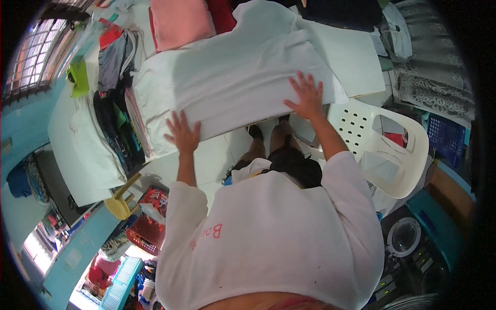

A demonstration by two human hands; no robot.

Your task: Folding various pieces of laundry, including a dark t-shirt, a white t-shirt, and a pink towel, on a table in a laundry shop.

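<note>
A white garment (232,72), by its outline a T-shirt, is spread over the table, its near edge along the table's front. My left hand (183,135) lies on its near left part, palm down with fingers spread. Farther right, my right hand (308,98) presses flat on the cloth close to its right end, fingers apart. Neither hand grips anything. Faint creases run across the fabric between and beyond the hands.
Folded pink cloth (182,23) and a dark pile (341,11) lie beyond the garment. Stacked dark clothes (116,124) stand left. A white plastic chair (408,134) is at my right, a yellow stool (121,201) and red basket (146,235) at lower left.
</note>
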